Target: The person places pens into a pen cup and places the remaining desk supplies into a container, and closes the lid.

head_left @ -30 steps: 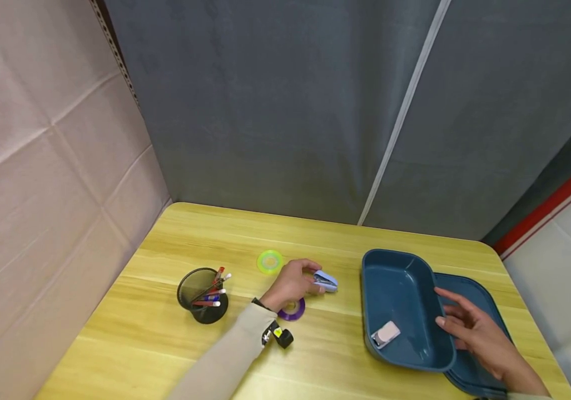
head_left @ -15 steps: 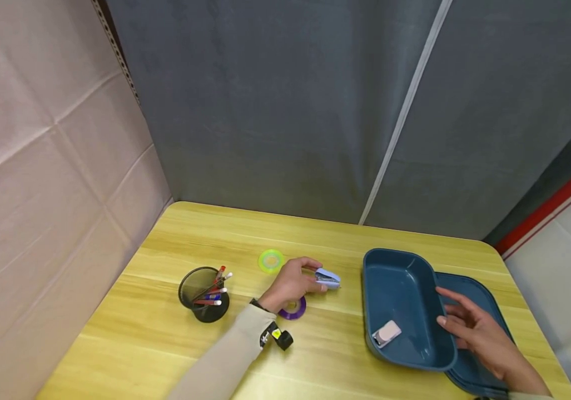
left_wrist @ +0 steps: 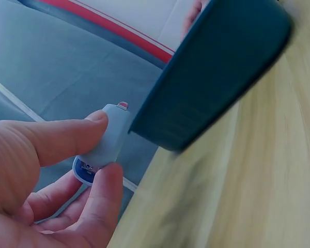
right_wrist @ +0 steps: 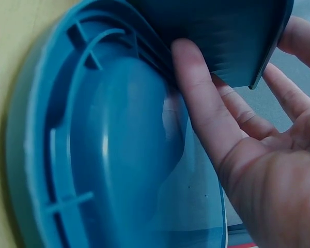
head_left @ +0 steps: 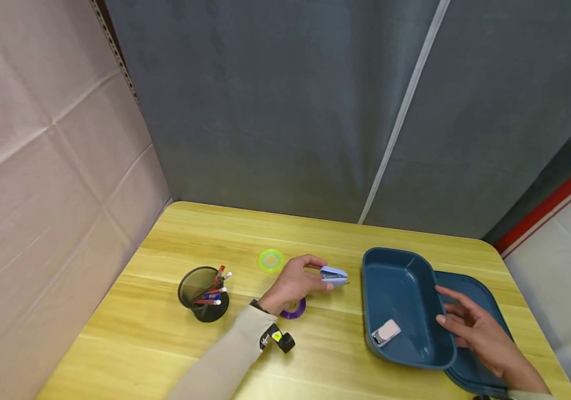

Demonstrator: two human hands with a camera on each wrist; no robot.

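In the head view my left hand (head_left: pixel 292 282) pinches a light blue stapler (head_left: pixel 334 276) between thumb and fingers, over the middle of the table. The left wrist view shows the stapler (left_wrist: pixel 107 137) held by its end, close to the outer wall of a dark blue box (left_wrist: pixel 217 72). My right hand (head_left: pixel 480 336) grips the right wall of that box (head_left: pixel 405 300), thumb at the rim and fingers outside, as the right wrist view also shows. Inside the box lies a small pale pink-and-white object (head_left: pixel 386 332). Under the right hand is the blue lid (right_wrist: pixel 144 155).
A black mesh pen cup (head_left: pixel 190 291) with several pencils and pens stands tilted-looking at left. A yellow-green ring (head_left: pixel 270 260) lies behind my left hand, and a purple tape roll (head_left: pixel 292 312) is partly hidden by my left wrist. Wood-grain table (head_left: pixel 315 361) lies beneath everything.
My left hand has moved slightly right, bringing the stapler closer to the box. My right hand and the box have stayed in place.
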